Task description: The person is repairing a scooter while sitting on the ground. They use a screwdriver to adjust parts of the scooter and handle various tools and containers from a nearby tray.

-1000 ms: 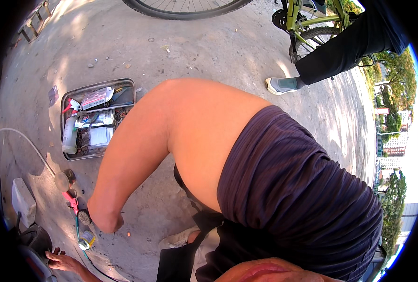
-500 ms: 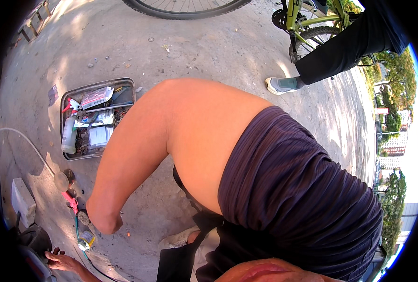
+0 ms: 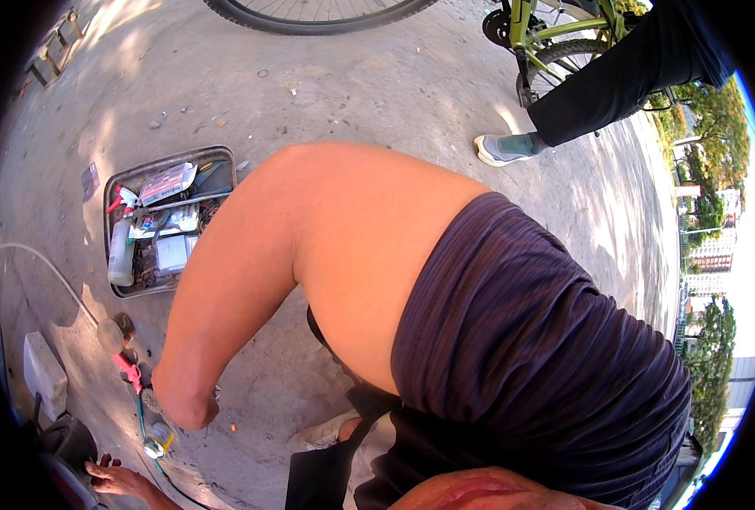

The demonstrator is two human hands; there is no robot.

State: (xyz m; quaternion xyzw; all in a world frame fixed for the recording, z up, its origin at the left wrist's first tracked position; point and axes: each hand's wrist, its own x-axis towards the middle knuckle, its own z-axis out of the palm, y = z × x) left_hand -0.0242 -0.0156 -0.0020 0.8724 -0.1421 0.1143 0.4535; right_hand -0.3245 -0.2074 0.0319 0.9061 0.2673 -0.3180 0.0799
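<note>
My right arm bends across the middle from a dark striped sleeve [image 3: 522, 314]. At its end, my right hand [image 3: 192, 410] points downward, its fingers hidden behind the wrist. Close beside it are a round brownish bristly thing [image 3: 152, 401] and a pink-handled tool [image 3: 127, 371] joined to a thin green hose [image 3: 142, 421]. At the lower left, my left hand [image 3: 118, 478] has its fingers apart against the edge of a dark rounded object [image 3: 73, 442], whose kind I cannot make out in the shade. Between the hands stands a small jar with a yellow label [image 3: 160, 439].
A metal tray [image 3: 122, 293] holds a spray bottle, packets and tools. A pale block [image 3: 46, 374] and a light hose [image 3: 54, 263] lie at left. Beyond are a bicycle wheel [image 3: 326, 25], a green bicycle [image 3: 556, 34] and another person's leg [image 3: 598, 106].
The view has shifted slightly, so the tray and bicycles appear a little farther left. Both hands stay in nearly the same places, the right one slightly lower.
</note>
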